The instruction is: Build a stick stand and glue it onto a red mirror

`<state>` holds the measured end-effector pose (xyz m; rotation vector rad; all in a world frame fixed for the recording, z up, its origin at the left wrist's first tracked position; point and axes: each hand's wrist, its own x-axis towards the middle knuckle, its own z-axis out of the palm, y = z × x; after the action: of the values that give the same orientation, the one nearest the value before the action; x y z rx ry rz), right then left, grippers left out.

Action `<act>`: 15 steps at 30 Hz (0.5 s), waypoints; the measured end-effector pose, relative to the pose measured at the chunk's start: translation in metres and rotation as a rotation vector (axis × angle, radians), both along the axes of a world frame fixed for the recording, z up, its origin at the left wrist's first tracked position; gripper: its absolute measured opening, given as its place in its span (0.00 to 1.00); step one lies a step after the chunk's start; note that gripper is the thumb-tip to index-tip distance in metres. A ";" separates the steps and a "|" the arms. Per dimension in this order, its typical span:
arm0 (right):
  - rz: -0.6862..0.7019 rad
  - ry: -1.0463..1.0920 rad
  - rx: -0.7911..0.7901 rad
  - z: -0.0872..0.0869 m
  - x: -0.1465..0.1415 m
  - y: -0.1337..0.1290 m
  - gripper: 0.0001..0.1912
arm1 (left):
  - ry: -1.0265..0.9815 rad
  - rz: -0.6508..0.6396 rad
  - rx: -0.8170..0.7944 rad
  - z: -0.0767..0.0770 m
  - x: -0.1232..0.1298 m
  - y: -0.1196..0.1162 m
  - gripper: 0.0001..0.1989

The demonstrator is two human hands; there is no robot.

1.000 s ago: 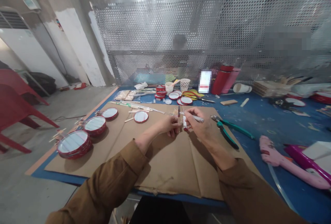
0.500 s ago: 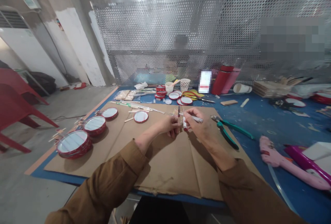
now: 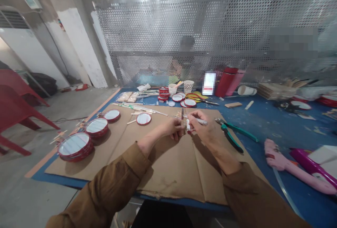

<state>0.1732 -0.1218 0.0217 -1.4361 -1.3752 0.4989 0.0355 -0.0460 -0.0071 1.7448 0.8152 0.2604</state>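
Note:
My left hand (image 3: 175,128) is closed, its fingertips pinching a small narrow piece with a dark upright strip (image 3: 182,114); its exact kind is too small to make out. Close beside it, my right hand (image 3: 200,124) grips a white pen (image 3: 202,121) in a writing hold, its tip pointing toward the left hand. A small white piece with a red end (image 3: 188,127) shows under the right fingers. Both hands are over the brown cardboard sheet (image 3: 168,172). A round red-rimmed lid (image 3: 143,118) with a wooden stick lies to their left.
Red-rimmed drum-like rounds (image 3: 76,145) line the cardboard's left side. Green-handled pliers (image 3: 231,138) lie right of my hand, with a pink glue gun (image 3: 276,156) beyond. Paper cups (image 3: 188,86), scissors (image 3: 197,97) and a red bottle (image 3: 226,81) stand or lie before the perforated metal screen (image 3: 158,28).
Almost nothing differs. Both hands keep their holds in nearly the same place, and the view has shifted very slightly.

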 end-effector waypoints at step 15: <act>0.018 0.022 0.003 -0.003 0.001 0.001 0.16 | 0.005 0.002 0.007 -0.001 0.000 0.001 0.11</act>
<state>0.1739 -0.1207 0.0189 -1.4126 -1.3724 0.5223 0.0357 -0.0452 -0.0084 1.7515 0.8204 0.2605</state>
